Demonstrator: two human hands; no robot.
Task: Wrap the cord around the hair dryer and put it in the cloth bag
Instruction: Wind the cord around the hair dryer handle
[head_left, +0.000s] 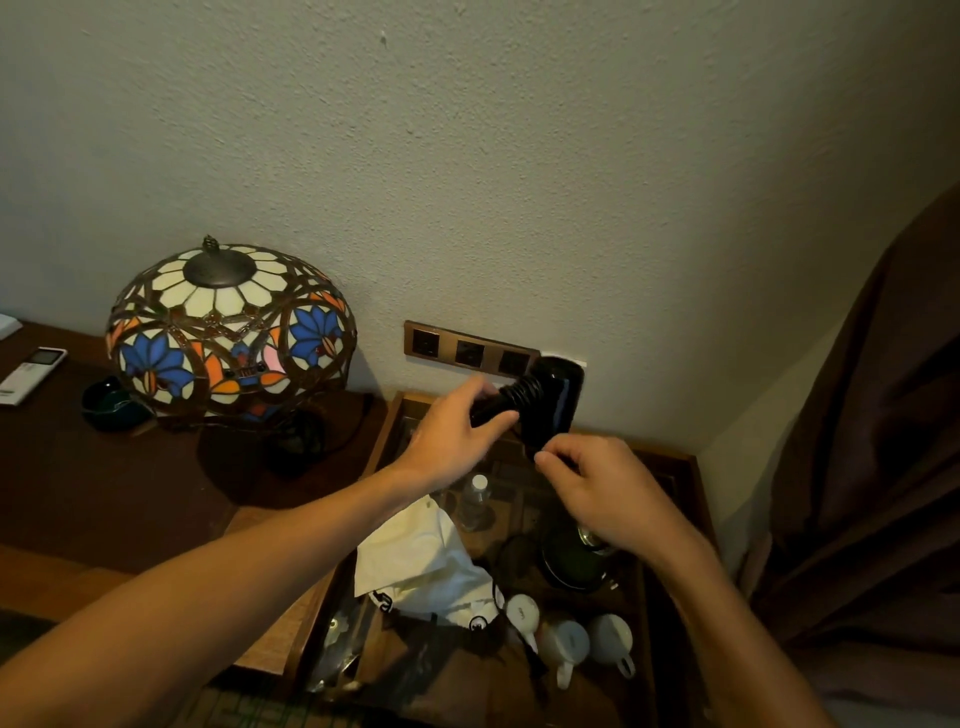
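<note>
While the left hand (457, 431) grips the handle of the glossy black plastic hair dryer (540, 402), holding it in the air before the wall, just below the brown three-gang socket strip (470, 351), the black cord (522, 392) sits in tight coils around that handle. Right hand (597, 488): fingers curled, pinching something dark at the dryer's lower edge, probably the cord end; cannot tell for certain. Cream cloth bag (426, 558): crumpled, lying on the glass-topped wooden side table (691, 499), below the hands. Beside the bag: three white ceramic mugs (571, 642), a clear plastic bottle (478, 499). Stained-glass dome lamp (228, 327): on the dark wooden desk (104, 467) to the left, near a white remote control (31, 374).
</note>
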